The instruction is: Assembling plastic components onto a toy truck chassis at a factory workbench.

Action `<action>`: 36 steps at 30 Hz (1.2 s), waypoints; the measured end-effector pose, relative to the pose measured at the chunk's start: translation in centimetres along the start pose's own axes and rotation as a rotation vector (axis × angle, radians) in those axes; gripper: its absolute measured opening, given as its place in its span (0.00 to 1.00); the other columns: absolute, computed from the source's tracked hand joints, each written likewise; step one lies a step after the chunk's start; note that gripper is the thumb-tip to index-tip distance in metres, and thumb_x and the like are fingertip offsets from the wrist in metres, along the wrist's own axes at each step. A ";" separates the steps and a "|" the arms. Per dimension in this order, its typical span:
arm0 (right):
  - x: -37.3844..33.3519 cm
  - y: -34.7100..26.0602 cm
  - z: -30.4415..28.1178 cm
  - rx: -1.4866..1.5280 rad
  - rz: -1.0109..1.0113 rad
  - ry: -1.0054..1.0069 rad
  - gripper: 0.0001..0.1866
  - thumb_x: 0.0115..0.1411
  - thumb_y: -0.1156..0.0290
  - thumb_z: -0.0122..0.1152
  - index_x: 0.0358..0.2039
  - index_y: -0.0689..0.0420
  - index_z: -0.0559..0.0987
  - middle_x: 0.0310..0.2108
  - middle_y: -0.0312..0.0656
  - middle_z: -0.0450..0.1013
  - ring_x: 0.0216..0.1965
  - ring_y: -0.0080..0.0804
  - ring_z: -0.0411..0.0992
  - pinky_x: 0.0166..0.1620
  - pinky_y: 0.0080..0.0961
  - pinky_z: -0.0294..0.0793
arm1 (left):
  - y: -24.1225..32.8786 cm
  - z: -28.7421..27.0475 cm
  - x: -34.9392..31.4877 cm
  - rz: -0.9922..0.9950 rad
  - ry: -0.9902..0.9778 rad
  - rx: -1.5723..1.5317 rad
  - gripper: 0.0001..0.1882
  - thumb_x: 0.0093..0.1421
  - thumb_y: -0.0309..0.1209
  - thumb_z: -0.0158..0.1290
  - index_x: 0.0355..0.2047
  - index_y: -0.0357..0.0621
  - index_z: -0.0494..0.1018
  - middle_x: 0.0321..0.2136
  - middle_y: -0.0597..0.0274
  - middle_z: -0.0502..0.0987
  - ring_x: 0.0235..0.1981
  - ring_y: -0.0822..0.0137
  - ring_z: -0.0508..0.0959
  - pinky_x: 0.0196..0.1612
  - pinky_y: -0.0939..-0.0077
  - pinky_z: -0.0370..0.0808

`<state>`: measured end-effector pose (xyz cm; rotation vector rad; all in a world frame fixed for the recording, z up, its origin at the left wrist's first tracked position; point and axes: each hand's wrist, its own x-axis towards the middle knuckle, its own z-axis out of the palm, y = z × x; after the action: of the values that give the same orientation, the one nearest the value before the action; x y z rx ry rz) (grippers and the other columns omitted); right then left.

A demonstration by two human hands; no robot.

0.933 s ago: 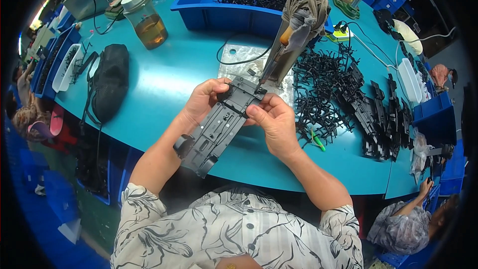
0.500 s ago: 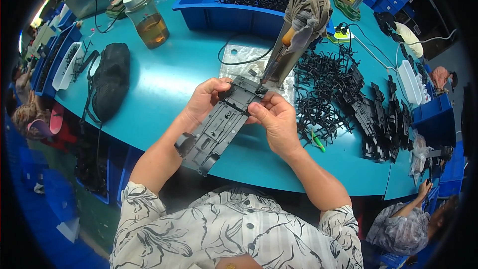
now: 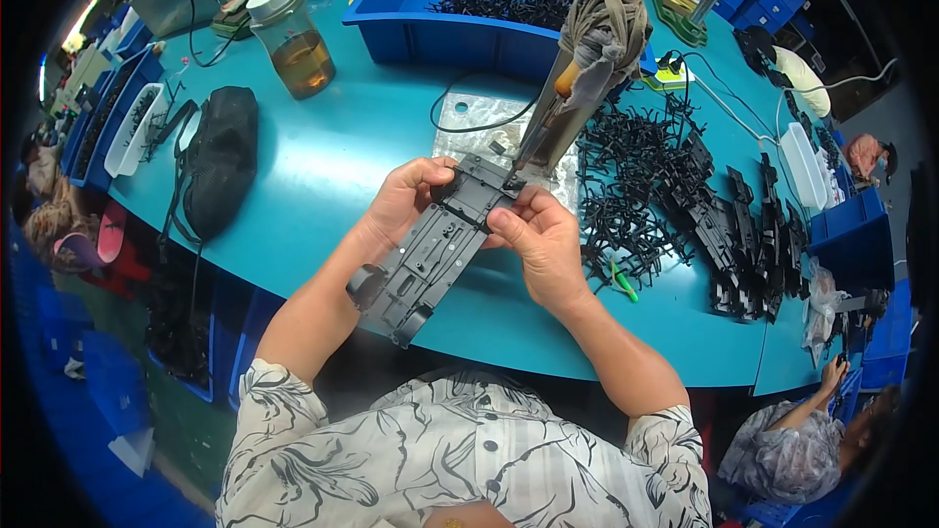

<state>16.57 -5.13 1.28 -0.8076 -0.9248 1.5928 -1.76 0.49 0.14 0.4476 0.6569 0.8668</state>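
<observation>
A long black plastic toy-car chassis (image 3: 427, 252) is held at a slant between my hands, its wheels toward me and its far end over a metal plate (image 3: 479, 110). My left hand (image 3: 408, 198) pinches the far left side by a wheel. On the right side, my right hand (image 3: 540, 240) grips the edge with its thumb on top. The tip of a soldering-iron-like tool (image 3: 516, 168) meets the chassis at its far right corner. Cloth wraps the tool's upper part (image 3: 604, 34), which stands fixed at a slant. My fingertips under the chassis are hidden.
Loose black plastic pieces (image 3: 631, 176) lie heaped to the right, beside stacked black chassis (image 3: 748, 240) and a green pen-like tool (image 3: 624, 284). A blue bin (image 3: 440, 39) stands behind. On the left are a jar of amber liquid (image 3: 298, 54) and a black pouch (image 3: 221, 161). A co-worker (image 3: 792, 450) sits at lower right.
Almost nothing differs. Both hands keep their grip on the chassis at the tool tip, and the whole view has shifted very slightly.
</observation>
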 end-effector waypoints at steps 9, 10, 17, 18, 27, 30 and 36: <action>0.1 0.0 -0.1 0.003 -0.011 0.001 0.16 0.55 0.74 0.62 0.42 0.65 0.70 0.35 0.42 0.73 0.36 0.26 0.73 0.38 0.24 0.78 | -0.3 -0.5 0.3 0.026 -0.009 0.031 0.13 0.50 0.31 0.51 0.35 0.38 0.71 0.28 0.60 0.75 0.28 0.70 0.77 0.35 0.77 0.78; 0.1 0.0 -0.1 0.003 -0.013 0.003 0.16 0.55 0.74 0.61 0.42 0.65 0.70 0.35 0.42 0.73 0.36 0.26 0.73 0.38 0.24 0.78 | -0.4 -0.5 0.3 0.023 0.002 0.021 0.13 0.50 0.31 0.51 0.36 0.38 0.71 0.28 0.61 0.75 0.28 0.70 0.77 0.35 0.77 0.78; -0.3 0.3 -0.2 0.011 0.000 0.008 0.16 0.55 0.75 0.61 0.42 0.64 0.70 0.36 0.42 0.73 0.36 0.26 0.73 0.39 0.24 0.78 | 0.2 0.8 -0.7 0.060 0.032 0.106 0.13 0.49 0.30 0.50 0.35 0.39 0.71 0.28 0.60 0.74 0.28 0.70 0.76 0.32 0.78 0.77; -0.4 0.5 -0.2 -0.002 0.030 0.007 0.16 0.55 0.75 0.61 0.42 0.64 0.70 0.36 0.41 0.73 0.36 0.26 0.73 0.39 0.25 0.77 | 0.2 0.9 -0.9 0.061 0.057 0.169 0.13 0.48 0.30 0.50 0.35 0.39 0.71 0.28 0.60 0.74 0.28 0.70 0.75 0.31 0.79 0.76; -0.5 0.6 -0.2 -0.016 0.117 -0.001 0.13 0.56 0.73 0.59 0.39 0.63 0.70 0.35 0.42 0.73 0.36 0.27 0.73 0.39 0.26 0.76 | 0.3 0.5 -0.7 0.173 0.081 0.421 0.04 0.49 0.30 0.51 0.22 0.44 0.68 0.21 0.69 0.67 0.21 0.77 0.67 0.23 0.83 0.66; -0.9 0.8 -0.1 -0.026 0.128 0.030 0.09 0.57 0.72 0.57 0.34 0.62 0.70 0.33 0.42 0.72 0.34 0.27 0.73 0.37 0.27 0.77 | 0.6 1.8 -1.5 0.226 0.064 0.427 0.09 0.50 0.27 0.54 0.16 0.46 0.66 0.18 0.70 0.66 0.20 0.78 0.66 0.25 0.84 0.65; -1.8 1.0 0.7 0.028 0.222 0.173 0.06 0.59 0.70 0.53 0.29 0.58 0.69 0.27 0.39 0.71 0.25 0.26 0.72 0.30 0.29 0.78 | -1.3 0.5 -1.1 0.158 0.078 0.498 0.05 0.51 0.27 0.53 0.20 0.45 0.69 0.19 0.72 0.68 0.22 0.79 0.68 0.27 0.83 0.66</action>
<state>15.82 -7.18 0.77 -1.0404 -0.7065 1.6907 -1.25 -1.22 0.14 0.9257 0.9229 0.8697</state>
